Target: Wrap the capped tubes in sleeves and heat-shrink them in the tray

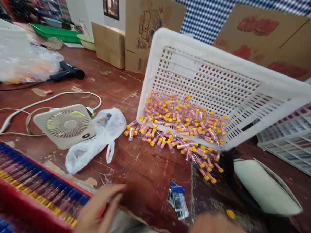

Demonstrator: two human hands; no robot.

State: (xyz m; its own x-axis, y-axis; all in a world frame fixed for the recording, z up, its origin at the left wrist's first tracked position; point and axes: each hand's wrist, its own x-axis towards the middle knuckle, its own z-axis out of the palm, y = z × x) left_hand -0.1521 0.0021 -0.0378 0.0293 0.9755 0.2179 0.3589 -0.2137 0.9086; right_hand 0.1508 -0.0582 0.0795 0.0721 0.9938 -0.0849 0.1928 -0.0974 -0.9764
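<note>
At the lower left, my left hand (pixel 98 215) lies over the near-right corner of a red tray (pixel 41 214). Its fingers close around that corner, and a bit of red shows between them. Inside the tray, small clear tubes with pink contents and yellow ends (pixel 42 190) stand in rows, with blue wrappers along the edge. My right hand (pixel 217 227) is at the bottom edge, smeared by motion, its fingers hidden. Above it on the table lie small blue-topped clear packets (pixel 178 199) and a loose yellow cap (pixel 230 214).
A tipped white basket (pixel 206 56) spills many pink tubes with yellow caps (pixel 171 129) onto the table. Left of it are a small fan (pixel 68 125), a white plastic bag (pixel 95 146) and a black hair dryer (pixel 68 71). Cardboard boxes (pixel 108 44) stand behind; white crates (pixel 295 138) at right.
</note>
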